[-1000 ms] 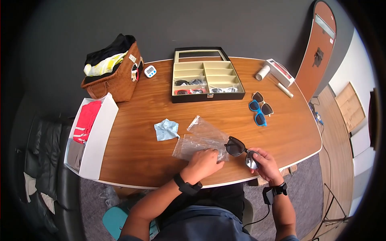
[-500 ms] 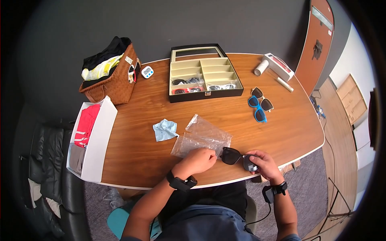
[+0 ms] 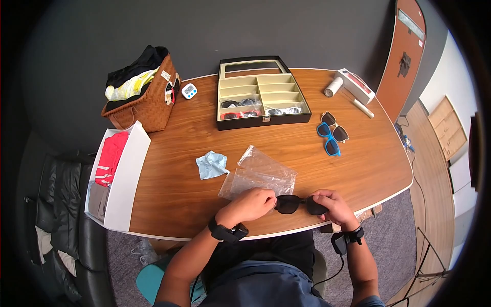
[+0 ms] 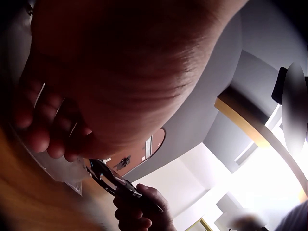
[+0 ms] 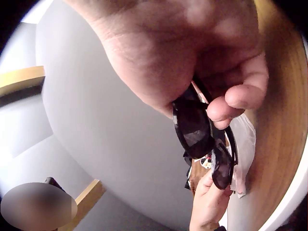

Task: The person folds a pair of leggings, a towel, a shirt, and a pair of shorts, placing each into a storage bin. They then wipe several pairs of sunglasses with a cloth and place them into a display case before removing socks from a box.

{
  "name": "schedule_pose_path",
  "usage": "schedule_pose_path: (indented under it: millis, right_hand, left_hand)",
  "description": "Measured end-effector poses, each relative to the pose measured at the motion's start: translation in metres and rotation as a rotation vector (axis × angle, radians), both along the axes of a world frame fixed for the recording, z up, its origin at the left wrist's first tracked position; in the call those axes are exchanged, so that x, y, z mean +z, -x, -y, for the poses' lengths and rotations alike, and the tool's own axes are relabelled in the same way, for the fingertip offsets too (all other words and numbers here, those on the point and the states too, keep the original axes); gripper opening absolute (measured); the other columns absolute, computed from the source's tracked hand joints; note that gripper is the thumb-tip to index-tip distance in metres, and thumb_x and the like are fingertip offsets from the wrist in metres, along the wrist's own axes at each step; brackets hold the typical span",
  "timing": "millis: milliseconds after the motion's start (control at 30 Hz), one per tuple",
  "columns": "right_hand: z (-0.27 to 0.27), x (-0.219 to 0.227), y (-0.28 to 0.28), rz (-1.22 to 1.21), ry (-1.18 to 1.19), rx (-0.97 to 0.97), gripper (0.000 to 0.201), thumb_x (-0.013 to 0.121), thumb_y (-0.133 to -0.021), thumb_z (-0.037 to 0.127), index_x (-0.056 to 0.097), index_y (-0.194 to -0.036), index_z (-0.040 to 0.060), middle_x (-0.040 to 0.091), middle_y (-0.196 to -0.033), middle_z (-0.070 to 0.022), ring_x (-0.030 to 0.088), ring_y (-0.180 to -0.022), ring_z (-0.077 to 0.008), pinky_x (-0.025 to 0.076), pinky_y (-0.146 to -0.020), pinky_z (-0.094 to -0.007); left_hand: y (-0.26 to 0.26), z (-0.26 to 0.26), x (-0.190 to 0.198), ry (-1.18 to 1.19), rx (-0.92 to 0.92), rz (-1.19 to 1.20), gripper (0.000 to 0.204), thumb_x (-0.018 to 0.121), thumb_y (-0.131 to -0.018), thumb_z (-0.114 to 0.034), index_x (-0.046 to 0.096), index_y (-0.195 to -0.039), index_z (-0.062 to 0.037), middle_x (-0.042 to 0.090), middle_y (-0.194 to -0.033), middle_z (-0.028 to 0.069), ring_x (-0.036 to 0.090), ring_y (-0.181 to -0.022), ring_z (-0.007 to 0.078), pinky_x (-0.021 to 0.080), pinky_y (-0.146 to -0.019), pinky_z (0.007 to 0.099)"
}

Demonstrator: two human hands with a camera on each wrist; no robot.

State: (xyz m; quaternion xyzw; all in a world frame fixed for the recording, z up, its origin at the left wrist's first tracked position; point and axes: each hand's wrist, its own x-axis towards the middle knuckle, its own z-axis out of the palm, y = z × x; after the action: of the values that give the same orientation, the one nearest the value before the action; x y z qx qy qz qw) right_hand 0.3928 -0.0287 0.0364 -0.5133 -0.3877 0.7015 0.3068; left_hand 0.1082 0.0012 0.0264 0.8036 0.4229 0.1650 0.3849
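Observation:
Black sunglasses are held level between both hands above the near part of the table. Thumb and fingers of my right hand pinch them by the right lens. At their left end, my left hand grips the edge of the frame with curled fingers, as the right wrist view also shows with the left lens. Clear plastic bags lie flat just beyond the left hand. To the left of the bags is a crumpled light blue cloth.
An open display case with several bagged glasses stands at the back. Blue sunglasses and beige-framed sunglasses lie on the right. A white box of clothes, a brown basket and a timer are on the left.
My left hand has drawn back from the plastic bags to the left end of the sunglasses. The sunglasses have turned from slanted to level, with the right hand still holding them.

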Motion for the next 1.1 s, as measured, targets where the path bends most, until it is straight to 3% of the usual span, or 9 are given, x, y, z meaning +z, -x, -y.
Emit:
schedule_pose_path:
  millis: [367,533,633,900,967,1000,1100]
  right_hand:
    - [0.0,0.008,0.004,-0.015,-0.005,-0.053,0.022,0.058,-0.095,0.021,0.063,-0.1,0.0006,0.06,-0.074,-0.0028,0.05,-0.052,-0.0077,0.04,-0.043,-0.0208]
    - [0.011,0.026,0.031,0.31,-0.184,0.068,0.02,0.058,-0.097,0.024,0.063,-0.104,0.0065,0.06,-0.082,0.0018,0.054,-0.063,-0.0046,0.046,-0.049,-0.0201]
    - [0.014,0.037,0.047,0.356,-0.301,0.113,0.021,0.057,-0.098,0.026,0.062,-0.105,0.0069,0.059,-0.084,0.0022,0.055,-0.068,-0.0043,0.049,-0.052,-0.0205]
    - [0.006,0.048,0.067,0.301,-0.339,0.184,0.025,0.056,-0.099,0.026,0.057,-0.115,0.0072,0.057,-0.074,0.0013,0.053,-0.059,-0.0055,0.042,-0.048,-0.0213]
    - [0.005,0.047,0.066,-0.016,-0.328,0.155,0.031,0.054,-0.1,0.025,0.051,-0.125,0.0057,0.057,-0.075,-0.0003,0.053,-0.059,-0.0064,0.043,-0.052,-0.0213]
    - [0.003,0.054,0.066,-0.062,-0.33,0.18,0.037,0.052,-0.102,0.023,0.044,-0.133,0.0046,0.058,-0.078,-0.0018,0.054,-0.062,-0.0075,0.045,-0.056,-0.0216]
    - [0.003,0.053,0.066,-0.099,-0.427,0.191,0.038,0.05,-0.102,0.022,0.042,-0.134,0.0049,0.058,-0.084,-0.0037,0.056,-0.068,-0.0085,0.047,-0.06,-0.0224]
  left_hand:
    - [0.004,0.006,0.004,-0.098,-0.036,0.083,0.021,0.053,-0.092,-0.016,0.057,-0.084,0.0022,0.058,-0.081,0.0185,0.057,-0.078,0.0364,0.045,-0.069,0.0422]
    - [0.001,0.01,0.008,-0.143,-0.036,0.062,0.019,0.054,-0.092,-0.015,0.057,-0.084,0.002,0.058,-0.081,0.0174,0.057,-0.077,0.0365,0.045,-0.068,0.0424]
    - [-0.004,0.014,0.018,-0.144,-0.061,0.111,0.018,0.055,-0.091,-0.015,0.058,-0.084,0.0015,0.058,-0.081,0.0168,0.058,-0.075,0.0364,0.045,-0.067,0.0422]
    - [0.002,0.022,0.048,-0.175,-0.019,0.236,0.011,0.06,-0.088,-0.009,0.059,-0.083,0.0002,0.059,-0.077,0.0133,0.058,-0.07,0.0296,0.045,-0.062,0.0367]
    - [0.014,0.017,0.054,-0.139,0.052,0.292,0.008,0.061,-0.087,-0.007,0.059,-0.084,-0.0003,0.059,-0.076,0.0124,0.058,-0.068,0.0257,0.045,-0.061,0.034]
    - [0.019,0.016,0.06,-0.124,0.071,0.29,0.008,0.06,-0.088,-0.007,0.059,-0.083,-0.0004,0.058,-0.075,0.0113,0.056,-0.065,0.0223,0.044,-0.06,0.0328]
    - [0.028,0.017,0.08,-0.173,0.087,0.338,0.008,0.06,-0.089,-0.006,0.059,-0.083,0.0001,0.057,-0.074,0.0097,0.054,-0.064,0.0195,0.043,-0.059,0.0316]
